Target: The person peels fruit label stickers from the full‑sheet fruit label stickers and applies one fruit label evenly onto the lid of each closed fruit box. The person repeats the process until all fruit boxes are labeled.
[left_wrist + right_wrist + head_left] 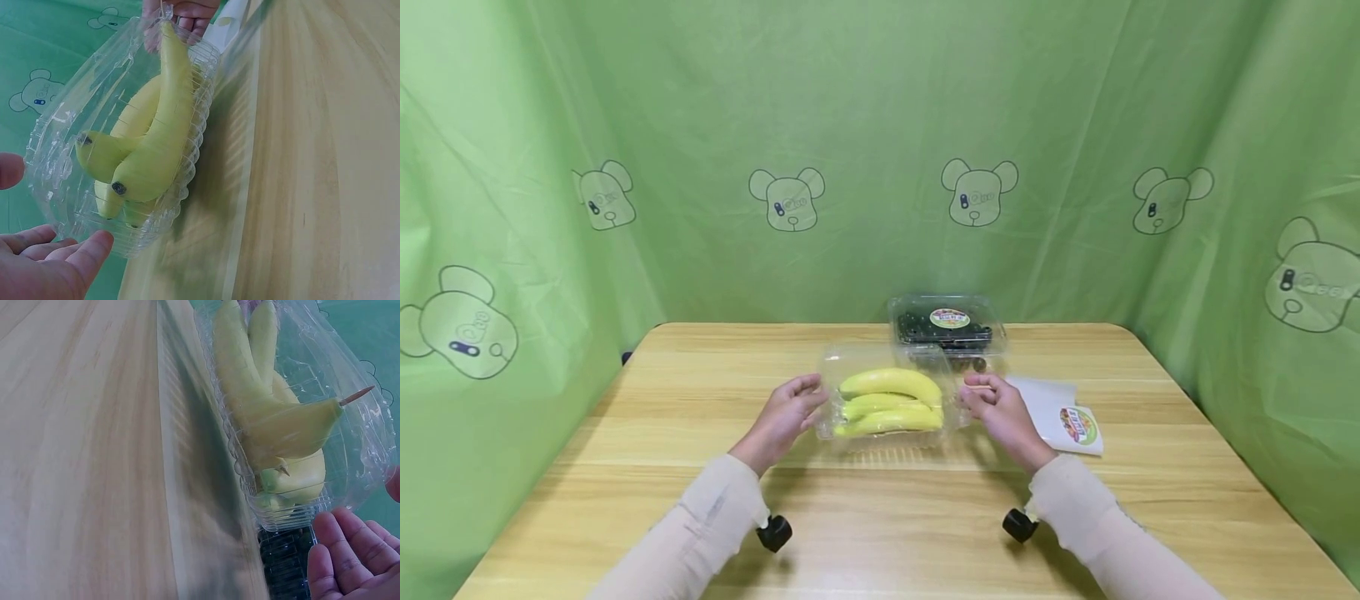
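clear plastic box (872,356) of bananas (891,408); left grip (784,418) and right grip (1002,417) pinch its ends, likely for balance.

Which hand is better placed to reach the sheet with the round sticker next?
Probably the right hand: it's close beside the sticker sheet. The left hand is farther off, at the opposite end of the clear banana box.
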The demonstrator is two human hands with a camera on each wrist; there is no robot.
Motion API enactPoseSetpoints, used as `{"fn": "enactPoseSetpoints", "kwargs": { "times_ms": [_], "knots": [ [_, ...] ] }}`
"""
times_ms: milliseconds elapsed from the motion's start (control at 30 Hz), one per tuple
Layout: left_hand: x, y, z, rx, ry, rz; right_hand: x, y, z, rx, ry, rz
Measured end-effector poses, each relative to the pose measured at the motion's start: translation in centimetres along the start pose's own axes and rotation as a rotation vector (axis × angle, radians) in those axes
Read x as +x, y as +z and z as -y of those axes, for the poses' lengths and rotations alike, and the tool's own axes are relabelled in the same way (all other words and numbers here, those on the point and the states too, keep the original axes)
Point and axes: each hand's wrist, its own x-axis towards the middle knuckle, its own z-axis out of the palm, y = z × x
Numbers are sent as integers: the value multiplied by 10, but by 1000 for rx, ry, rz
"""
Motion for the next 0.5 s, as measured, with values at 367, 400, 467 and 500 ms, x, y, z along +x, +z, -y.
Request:
{"fn": "enactPoseSetpoints", "kwargs": {
  "times_ms": [367,400,467,500],
  "knots": [
    [0,0,6,33,-9,12,-1,1,-5,-24,1,-14],
    [1,0,7,36,-9,14,-1,1,-6,-21,2,-15],
    [1,0,8,39,-9,17,-1,2,-7,-18,2,-15],
    [2,0,9,40,-8,18,-1,2,-7,-17,4,-15]
  ]
}}
